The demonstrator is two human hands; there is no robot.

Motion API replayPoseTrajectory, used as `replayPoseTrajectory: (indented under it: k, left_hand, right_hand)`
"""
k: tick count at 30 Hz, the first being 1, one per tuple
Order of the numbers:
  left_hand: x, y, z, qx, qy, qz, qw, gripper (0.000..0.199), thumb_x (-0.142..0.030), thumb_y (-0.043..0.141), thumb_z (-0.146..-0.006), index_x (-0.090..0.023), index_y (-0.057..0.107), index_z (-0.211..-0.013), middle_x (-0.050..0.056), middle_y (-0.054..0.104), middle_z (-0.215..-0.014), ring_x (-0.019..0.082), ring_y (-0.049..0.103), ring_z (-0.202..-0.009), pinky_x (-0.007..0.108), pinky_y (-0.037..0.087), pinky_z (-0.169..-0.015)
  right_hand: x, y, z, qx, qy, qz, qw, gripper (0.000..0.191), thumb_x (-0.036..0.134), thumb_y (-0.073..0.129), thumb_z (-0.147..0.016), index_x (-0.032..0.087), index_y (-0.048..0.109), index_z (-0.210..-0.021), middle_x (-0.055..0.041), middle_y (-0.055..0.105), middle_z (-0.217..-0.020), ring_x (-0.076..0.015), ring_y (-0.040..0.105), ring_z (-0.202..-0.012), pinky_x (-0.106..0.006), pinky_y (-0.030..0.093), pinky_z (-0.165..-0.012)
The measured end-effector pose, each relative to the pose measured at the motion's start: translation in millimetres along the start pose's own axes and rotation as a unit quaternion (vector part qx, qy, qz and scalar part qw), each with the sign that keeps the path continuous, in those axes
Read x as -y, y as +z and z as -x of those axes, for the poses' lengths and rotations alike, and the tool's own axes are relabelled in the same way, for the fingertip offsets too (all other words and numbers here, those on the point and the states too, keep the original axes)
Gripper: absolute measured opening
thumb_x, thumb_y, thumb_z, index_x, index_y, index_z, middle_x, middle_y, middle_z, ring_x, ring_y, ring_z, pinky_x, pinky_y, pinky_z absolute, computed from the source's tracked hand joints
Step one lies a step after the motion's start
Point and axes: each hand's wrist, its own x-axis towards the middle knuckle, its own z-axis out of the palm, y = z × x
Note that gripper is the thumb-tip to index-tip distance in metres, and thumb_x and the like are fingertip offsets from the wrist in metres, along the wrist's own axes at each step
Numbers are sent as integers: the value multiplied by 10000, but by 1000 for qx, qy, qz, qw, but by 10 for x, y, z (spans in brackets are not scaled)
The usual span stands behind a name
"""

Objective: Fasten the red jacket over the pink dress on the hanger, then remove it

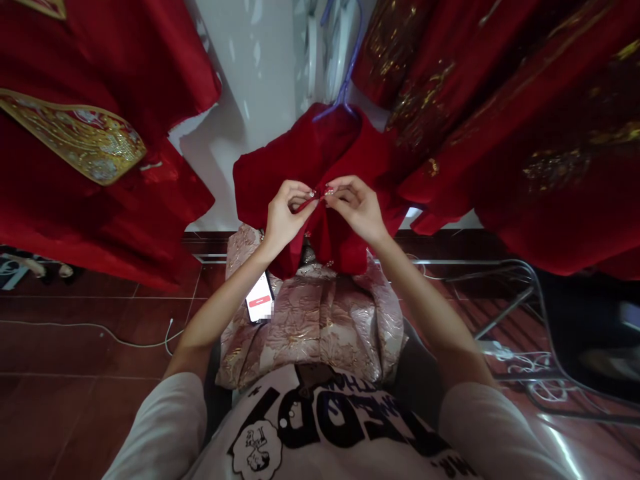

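A red garment (280, 167) hangs on a purple hanger (344, 93) in front of me. My left hand (289, 212) pinches the garment's front edge near its middle, thumb and fingertips pressed together. Right beside it, my right hand (356, 205) pinches the opposite side of the same edge, its fingertips almost touching the left ones. Small shiny bits show at the fingertips, too small to make out. Below, the garment's lower part rests over a pinkish patterned cloth (320, 313) on my lap. A phone (259, 300) with a lit screen lies on that cloth, at its left.
Red garments with gold decoration hang at the left (45, 193) and right (540, 133). A dark chair (585, 320) with a metal frame stands at the right. White cables (125, 343) lie on the red tiled floor. A pale wall (260, 73) is behind.
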Motion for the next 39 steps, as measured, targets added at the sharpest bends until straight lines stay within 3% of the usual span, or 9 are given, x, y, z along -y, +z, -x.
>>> replayPoseTrajectory:
  k: [6, 13, 18, 31, 36, 39]
  left_hand:
    - [-77, -32, -19, 43, 10, 12, 999, 152, -98, 670, -832, -213, 594, -896, 10, 729, -903, 125, 701, -813, 259, 565, -762]
    - [-404, -210, -96, 125, 129, -191, 965, 178, -110, 621, -801, -215, 620, -944, 12, 692, -881, 161, 657, -779, 303, 518, -742]
    - [-503, -219, -172, 155, 128, -273, 941, 85, -229, 608, -852, -178, 647, -908, 19, 678, -836, 165, 640, -775, 307, 492, -758]
    - [-481, -198, -214, 176, 162, -321, 916, 115, -208, 556, -869, -174, 663, -894, 21, 657, -781, 173, 646, -766, 314, 491, -761]
    - [-459, -237, -264, 213, 209, -326, 897, 170, -199, 501, -905, -173, 663, -859, 23, 644, -754, 169, 644, -756, 322, 500, -777]
    - [-466, -236, -258, 223, 209, -301, 903, 156, -185, 504, -908, -171, 652, -862, 26, 656, -774, 169, 649, -765, 326, 502, -782]
  right_hand:
    - [49, -22, 57, -1, 3, 6, 1000, 359, 492, 761, -767, 266, 611, -1002, -19, 650, -1007, -164, 643, -909, -343, 590, -885]
    - [108, 10, 122, -32, -26, 21, 999, 326, 468, 760, -800, 252, 621, -1002, -11, 659, -972, -139, 661, -868, -288, 600, -818]
    - [136, 9, 146, -44, -63, 63, 995, 313, 441, 742, -823, 220, 626, -1013, -17, 670, -980, -124, 674, -840, -258, 601, -747]
    - [183, -56, 135, -24, -43, 85, 995, 401, 453, 772, -789, 214, 606, -1066, -7, 668, -922, -130, 684, -851, -253, 616, -737]
    - [204, -58, 127, -5, -58, 99, 993, 365, 387, 758, -795, 206, 595, -1067, -12, 642, -934, -135, 670, -859, -272, 616, -754]
    - [194, -63, 110, 9, -85, 125, 989, 335, 333, 707, -813, 202, 572, -1091, -20, 613, -960, -140, 650, -861, -296, 610, -772]
